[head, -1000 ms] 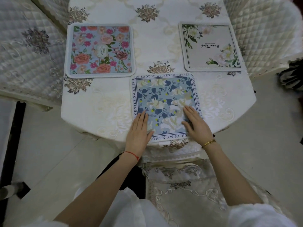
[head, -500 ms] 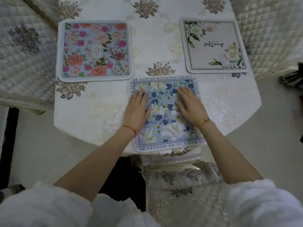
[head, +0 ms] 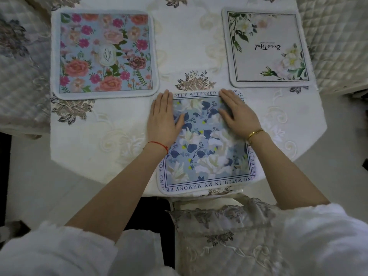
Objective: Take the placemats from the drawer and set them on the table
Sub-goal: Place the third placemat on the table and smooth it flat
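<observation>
Both hands lie flat on the blue placemat [head: 205, 144], which sits at the near edge of the bench [head: 111, 140], its nearest border right at the edge or slightly over the cloth's fall there. The left hand [head: 162, 118] rests palm down on the mat's left margin, fingers together and pointing away, the outer fingers seeming to spill onto the cloth; the right hand [head: 238, 112] rests palm down further to the right, fingers slightly fanned and angled toward the far left corner. Neither grip pinches anything: each is spread open and pressing down, nothing is held. Beyond the left grip and off to its left lies the pink floral placemat [head: 104, 53]; beyond the right grip and to its right lies the pale placemat [head: 266, 48] with white flowers and script, both well apart from the hands. The blue mat looks thin and soft, with rounded corners and a slightly fuzzy pale rim, so it is probably light, limp rather than stiff, and not at all fragile. It lies without visible creases under the palms. On the embroidered tablecloth [head: 189, 36] such a fabric piece would likely grip rather than slide, and pushing may drag and ruck the cloth beneath it. To shift it, flat palms as here suit small nudges; to lift it, a pinch at two opposite edges or two corners on the near side of the grips would keep it from sagging and folding in the middle.
</observation>
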{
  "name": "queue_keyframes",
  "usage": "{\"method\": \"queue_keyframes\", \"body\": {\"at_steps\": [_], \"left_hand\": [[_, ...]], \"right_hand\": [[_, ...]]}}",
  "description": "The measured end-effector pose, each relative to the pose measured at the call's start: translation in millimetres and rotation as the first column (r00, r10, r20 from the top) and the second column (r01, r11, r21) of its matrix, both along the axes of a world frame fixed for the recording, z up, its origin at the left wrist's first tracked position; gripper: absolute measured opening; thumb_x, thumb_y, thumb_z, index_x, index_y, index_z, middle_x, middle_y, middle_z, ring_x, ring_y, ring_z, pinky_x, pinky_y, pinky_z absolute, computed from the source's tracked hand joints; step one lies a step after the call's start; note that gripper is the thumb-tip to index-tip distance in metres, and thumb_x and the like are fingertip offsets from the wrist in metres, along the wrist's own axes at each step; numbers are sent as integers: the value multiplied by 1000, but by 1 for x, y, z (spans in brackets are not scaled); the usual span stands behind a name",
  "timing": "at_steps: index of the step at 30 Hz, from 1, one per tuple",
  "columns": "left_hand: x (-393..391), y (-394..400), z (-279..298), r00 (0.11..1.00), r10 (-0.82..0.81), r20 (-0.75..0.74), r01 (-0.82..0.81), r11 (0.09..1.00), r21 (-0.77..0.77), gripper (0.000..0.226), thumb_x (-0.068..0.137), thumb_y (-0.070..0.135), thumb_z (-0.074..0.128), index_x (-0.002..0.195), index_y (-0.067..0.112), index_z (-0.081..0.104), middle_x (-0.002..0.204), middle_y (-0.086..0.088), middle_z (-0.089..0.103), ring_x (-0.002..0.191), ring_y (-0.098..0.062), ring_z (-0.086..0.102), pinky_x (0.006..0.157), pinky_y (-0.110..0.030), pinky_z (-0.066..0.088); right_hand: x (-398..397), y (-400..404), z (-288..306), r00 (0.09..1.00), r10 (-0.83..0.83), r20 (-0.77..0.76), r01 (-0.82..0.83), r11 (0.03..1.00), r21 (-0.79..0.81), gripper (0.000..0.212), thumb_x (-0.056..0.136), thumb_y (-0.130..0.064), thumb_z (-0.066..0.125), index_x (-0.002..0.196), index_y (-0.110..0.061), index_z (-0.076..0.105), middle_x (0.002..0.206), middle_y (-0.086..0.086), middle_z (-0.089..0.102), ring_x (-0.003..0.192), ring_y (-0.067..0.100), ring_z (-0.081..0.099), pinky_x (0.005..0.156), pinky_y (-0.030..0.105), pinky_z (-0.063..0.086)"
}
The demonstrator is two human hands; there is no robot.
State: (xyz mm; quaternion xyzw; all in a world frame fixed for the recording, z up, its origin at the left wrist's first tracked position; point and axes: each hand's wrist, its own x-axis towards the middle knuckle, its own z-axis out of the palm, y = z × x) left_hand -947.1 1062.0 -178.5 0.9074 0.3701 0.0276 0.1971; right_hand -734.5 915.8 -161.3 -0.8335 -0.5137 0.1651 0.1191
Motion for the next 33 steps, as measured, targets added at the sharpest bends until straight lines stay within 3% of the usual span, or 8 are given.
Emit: {"method": "queue_keyframes", "body": {"at_steps": [5, 7, 13, 19, 23, 26, 30, 33], "left_hand": [[-11, -9, 6, 992, 119, -42, -121, 992, -29, 71, 99, 45, 36, 151, 2, 13, 160, -13, 13, 149, -26, 10, 122, -37, 10], [-20, -20, 9, 997, 69, -19, -70, 996, -49, 69, 99, 41, 38, 150, 0, 15, 160, -15, 14, 149, -27, 10, 122, -37, 11], [-60, -74, 9, 991, -132, 2, 132, 989, -64, 65, 101, 39, 36, 152, 7, 13, 161, -8, 14, 150, -22, 8, 123, -38, 12], [-94, -86, 10, 993, -107, 55, 112, 989, -97, 59, 99, 33, 44, 149, 7, 27, 158, -7, 25, 148, -20, 18, 121, -36, 18], [-113, -85, 15, 996, -66, 53, 70, 994, -85, 60, 98, 33, 46, 148, 4, 29, 156, -9, 28, 146, -23, 22, 121, -38, 20], [-121, -91, 20, 997, -49, 63, 55, 993, -108, 60, 97, 30, 49, 147, 2, 30, 155, -12, 29, 146, -26, 20, 122, -38, 18], [-125, -115, 24, 983, -167, 79, 176, 978, -111, 62, 97, 31, 48, 149, 5, 26, 158, -10, 23, 148, -24, 15, 122, -38, 16], [-126, -131, 20, 981, -188, 46, 192, 976, -108, 62, 99, 33, 45, 150, 7, 23, 158, -9, 22, 148, -23, 14, 123, -35, 13]], "right_hand": [[10, -37, 6, 985, -172, 2, 172, 985, -14, 59, 98, -37, 47, 150, -14, 27, 157, 3, 27, 146, 19, 20, 118, 36, 26], [-6, -45, 7, 985, -172, 6, 172, 985, 6, 58, 99, -38, 46, 149, -13, 29, 157, 4, 27, 147, 19, 17, 119, 39, 25], [-81, -67, -2, 998, 44, -39, -42, 999, 33, 57, 100, -38, 43, 150, -17, 26, 159, -1, 22, 149, 14, 9, 121, 37, 19], [-90, -99, 0, 997, -65, -38, 67, 996, 64, 53, 100, -35, 45, 149, -21, 30, 156, -5, 30, 146, 8, 18, 115, 30, 29], [-84, -124, 6, 988, -151, -18, 152, 987, 60, 51, 99, -31, 48, 147, -19, 36, 154, -3, 33, 145, 11, 24, 111, 34, 38], [-94, -139, 10, 976, -218, -16, 219, 974, 52, 53, 98, -31, 49, 146, -15, 35, 155, 2, 33, 146, 16, 22, 114, 40, 34], [-138, -148, 9, 989, -143, -34, 145, 989, 40, 58, 98, -35, 50, 149, -16, 31, 157, 1, 26, 148, 15, 15, 119, 35, 23], [-163, -148, 1, 982, -183, -36, 184, 983, 22, 57, 98, -35, 48, 149, -17, 29, 158, -2, 25, 147, 14, 16, 119, 35, 25]]}}
